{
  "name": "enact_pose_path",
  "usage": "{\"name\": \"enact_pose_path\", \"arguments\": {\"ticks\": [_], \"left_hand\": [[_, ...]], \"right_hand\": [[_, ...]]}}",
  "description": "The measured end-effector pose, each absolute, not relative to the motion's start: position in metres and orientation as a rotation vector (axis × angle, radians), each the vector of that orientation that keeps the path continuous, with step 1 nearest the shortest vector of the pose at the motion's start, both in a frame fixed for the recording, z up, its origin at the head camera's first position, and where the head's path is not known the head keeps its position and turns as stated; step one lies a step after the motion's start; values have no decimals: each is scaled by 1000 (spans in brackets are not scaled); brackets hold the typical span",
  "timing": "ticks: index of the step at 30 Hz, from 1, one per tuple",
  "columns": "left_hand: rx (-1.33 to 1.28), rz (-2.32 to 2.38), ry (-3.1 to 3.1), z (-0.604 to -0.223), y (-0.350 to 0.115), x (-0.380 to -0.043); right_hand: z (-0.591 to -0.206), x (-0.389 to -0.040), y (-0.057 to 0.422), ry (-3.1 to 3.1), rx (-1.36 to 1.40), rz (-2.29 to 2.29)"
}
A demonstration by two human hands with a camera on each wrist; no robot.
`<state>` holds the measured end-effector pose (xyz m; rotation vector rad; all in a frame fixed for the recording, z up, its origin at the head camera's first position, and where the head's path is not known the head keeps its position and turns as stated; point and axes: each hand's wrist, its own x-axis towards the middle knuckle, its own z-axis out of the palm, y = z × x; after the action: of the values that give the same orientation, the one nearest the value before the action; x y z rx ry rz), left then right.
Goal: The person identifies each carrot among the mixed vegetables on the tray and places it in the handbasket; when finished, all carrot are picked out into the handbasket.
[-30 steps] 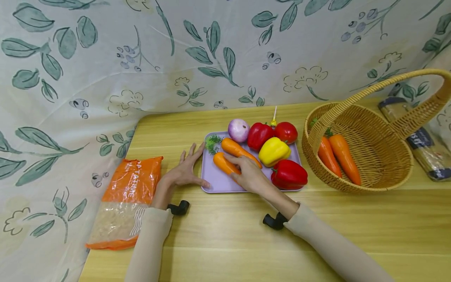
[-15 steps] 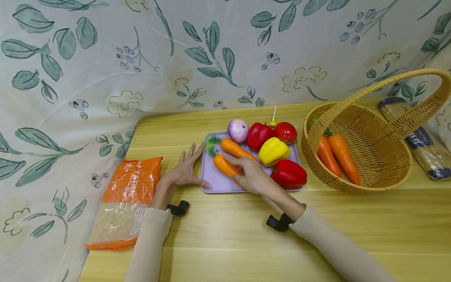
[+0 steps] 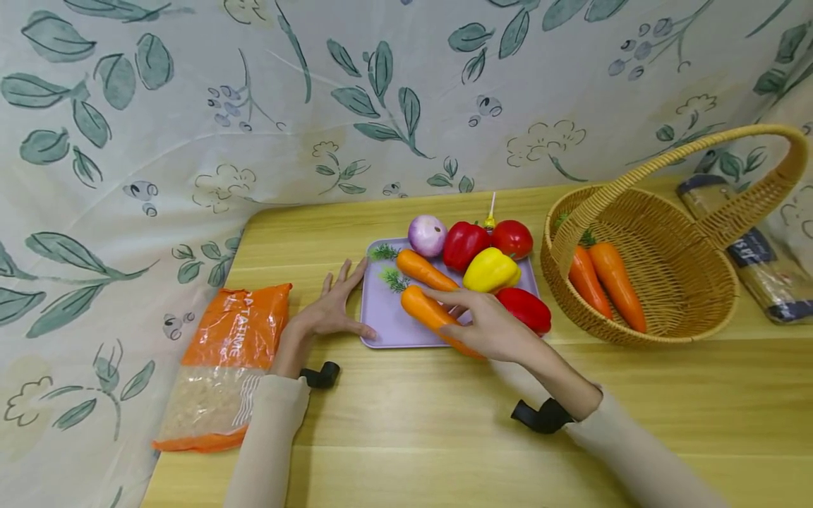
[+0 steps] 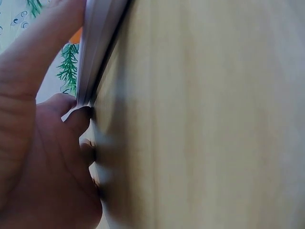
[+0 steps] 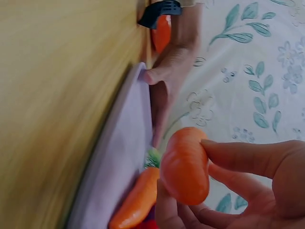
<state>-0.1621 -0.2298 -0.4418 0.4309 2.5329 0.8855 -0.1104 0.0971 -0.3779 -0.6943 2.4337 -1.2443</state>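
My right hand (image 3: pixel 492 324) pinches an orange carrot (image 3: pixel 424 307) between thumb and fingers, tilted over the front of the lilac tray (image 3: pixel 394 328). In the right wrist view the carrot's (image 5: pixel 185 164) rounded end faces the camera, lifted above the tray. My left hand (image 3: pixel 329 310) rests with spread fingers at the tray's left edge, its thumb at the front left corner. A second carrot (image 3: pixel 422 267) lies on the tray beside a yellow bell pepper (image 3: pixel 491 271), red bell peppers (image 3: pixel 466 244), (image 3: pixel 526 310) and a purple onion (image 3: pixel 427 236). A tomato (image 3: pixel 512 238) sits at the back right.
A wicker basket (image 3: pixel 689 271) with a tall handle stands right of the tray, holding carrots (image 3: pixel 616 286). Behind it lies a clear-and-navy packet (image 3: pixel 756 254). An orange-and-clear bag (image 3: pixel 229 360) lies at the left. Patterned cloth (image 3: pixel 394 92) hangs along the table's back.
My right hand has lifted the front carrot and moved it rightward and toward the table's front, its leafy top now clear of the other carrot's. My left hand has stayed still.
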Motion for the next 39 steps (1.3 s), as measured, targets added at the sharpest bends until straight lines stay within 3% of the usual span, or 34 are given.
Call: {"name": "enact_pose_path", "arguments": {"ticks": [15, 39], "left_hand": [[434, 841, 2549, -444, -228, -164], [455, 853, 2548, -445, -229, -163]], "right_hand": [[-330, -78, 188, 2374, -560, -1290], [-348, -47, 348, 2837, -231, -1067]]}}
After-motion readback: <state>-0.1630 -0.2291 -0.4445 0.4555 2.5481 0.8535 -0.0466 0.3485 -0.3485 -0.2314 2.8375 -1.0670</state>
